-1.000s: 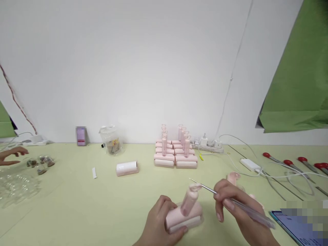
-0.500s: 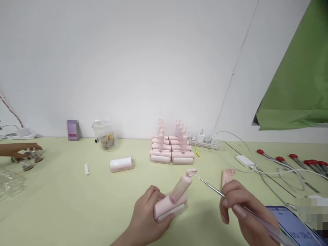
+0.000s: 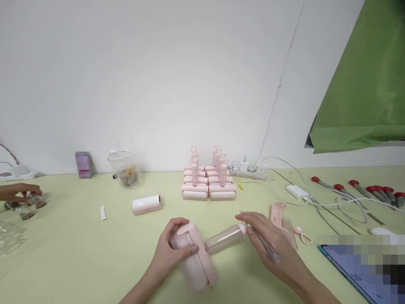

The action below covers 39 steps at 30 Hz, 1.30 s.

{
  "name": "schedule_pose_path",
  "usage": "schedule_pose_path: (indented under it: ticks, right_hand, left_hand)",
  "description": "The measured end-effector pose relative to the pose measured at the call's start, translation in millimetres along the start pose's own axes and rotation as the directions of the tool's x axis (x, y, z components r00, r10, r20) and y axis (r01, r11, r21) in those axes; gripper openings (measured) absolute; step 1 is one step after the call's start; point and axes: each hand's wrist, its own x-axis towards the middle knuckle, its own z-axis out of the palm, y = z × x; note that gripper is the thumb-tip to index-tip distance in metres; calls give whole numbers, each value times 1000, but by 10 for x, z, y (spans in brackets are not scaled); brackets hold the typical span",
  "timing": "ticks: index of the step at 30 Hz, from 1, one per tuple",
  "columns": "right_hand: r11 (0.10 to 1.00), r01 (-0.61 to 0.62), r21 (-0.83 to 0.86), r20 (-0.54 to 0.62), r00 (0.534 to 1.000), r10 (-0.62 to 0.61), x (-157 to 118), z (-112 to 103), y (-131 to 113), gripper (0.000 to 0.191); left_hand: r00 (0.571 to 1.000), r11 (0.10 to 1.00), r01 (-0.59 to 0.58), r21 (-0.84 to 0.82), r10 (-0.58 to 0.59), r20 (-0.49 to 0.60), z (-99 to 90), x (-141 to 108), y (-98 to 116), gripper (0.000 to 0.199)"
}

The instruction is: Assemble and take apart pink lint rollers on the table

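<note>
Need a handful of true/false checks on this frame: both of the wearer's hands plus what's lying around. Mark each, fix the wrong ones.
1. The left hand holds a pink roller. True.
2. The right hand is at the far end of that roller's clear handle. True.
3. The right hand carries nothing. False: a slim tool is in its grip.
4. The parked rollers stand in two columns with their handles up. True.
5. Nothing lies to the left of those columns. False: a whitish cylinder does.
6. No red shows at the far right. False: red-ended tools lie there.
</note>
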Motion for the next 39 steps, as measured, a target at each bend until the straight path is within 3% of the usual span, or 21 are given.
schedule_pose_path:
  ticks: [2, 5, 9, 11, 14, 16, 20, 24, 26, 28, 30, 32, 33, 34, 36, 39]
  right_hand:
    - [997, -72, -1, 86, 994, 72, -9, 113, -4, 17]
    - [991, -127, -52, 143, 981, 133, -64, 312, -49, 24]
    - [989, -110, -98, 72, 990, 118, -130, 472, -116, 30]
    - [984, -121, -131, 40, 991, 127, -134, 482, -131, 32]
    - [973, -107, -203, 9, 994, 111, -120, 460, -128, 37]
    - [964, -77, -256, -8, 997, 78, -116, 442, -110, 39]
    - [957, 85, -276, -26, 995, -95, -134, 376, -86, 36]
    - [912, 402, -85, 90, 914, -395, -173, 266, -214, 27]
    - [877, 481, 24, 109, 870, -480, -188, 220, -315, 25]
    - [873, 484, 65, 32, 873, -486, -172, 168, -357, 23]
    - [922, 383, 61, -67, 923, -379, -106, 86, -279, 22]
    - [989, 141, 43, -131, 982, -134, -1, -42, -74, 22]
    - [1000, -21, 24, -151, 988, 24, 52, -120, 62, 24]
    - [978, -208, 3, -162, 965, 206, 98, -201, 206, 28]
    - [856, -509, -85, -192, 852, 487, 150, -349, 483, 39]
    - [709, -683, -173, -203, 730, 653, 128, -468, 775, 48]
  left_hand:
    - [998, 998, 54, 28, -53, -39, -34, 52, 0, 45]
    - [994, 996, 83, 19, -81, -77, -56, 84, 33, 50]
    - [983, 992, 86, 89, -70, -169, 2, 29, 87, 38]
    - [975, 985, 44, 169, -5, -222, 50, -15, 88, 31]
    - [957, 979, -47, 199, 101, -272, 118, -70, 68, 34]
    - [955, 980, -63, 186, 114, -275, 146, -92, 60, 36]
    - [982, 989, -51, 138, 75, -172, 110, -89, 75, 33]
    - [993, 982, -93, 165, 80, 83, -42, -18, 91, 31]
    - [993, 986, -68, 154, 52, 108, -116, 34, 85, 31]
    - [998, 997, 23, 73, -27, 58, -164, 83, 70, 32]
    - [997, 997, 82, 0, -82, 8, -184, 119, 57, 33]
    - [997, 997, 80, -11, -80, -20, -178, 132, 53, 35]
    - [997, 998, 66, 3, -65, -32, -169, 131, 55, 36]
    - [998, 999, 44, 25, -43, -44, -157, 126, 57, 37]
    - [998, 997, -11, 82, 17, -64, -133, 110, 61, 37]
    - [994, 991, -57, 119, 67, -85, -107, 95, 61, 37]
